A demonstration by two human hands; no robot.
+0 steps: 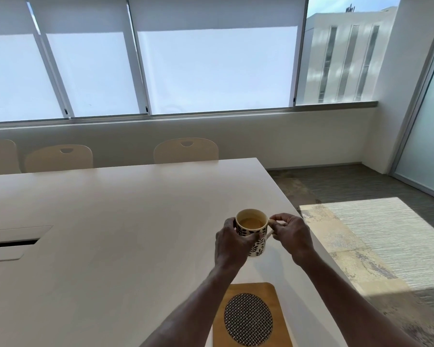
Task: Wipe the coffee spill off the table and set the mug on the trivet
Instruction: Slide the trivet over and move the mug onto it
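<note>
A cream mug with a black leaf pattern holds light brown coffee. My left hand wraps around its left side. My right hand pinches its handle on the right. Whether the mug rests on the white table or hangs just above it, I cannot tell. A wooden trivet with a round black-and-white patterned pad lies nearer to me at the table's front edge, under my forearms. No spill or cloth shows on the table.
The table's right edge runs just past my right hand, with carpet below. A cable hatch sits in the tabletop at the left. Three chairs stand along the far side under the windows.
</note>
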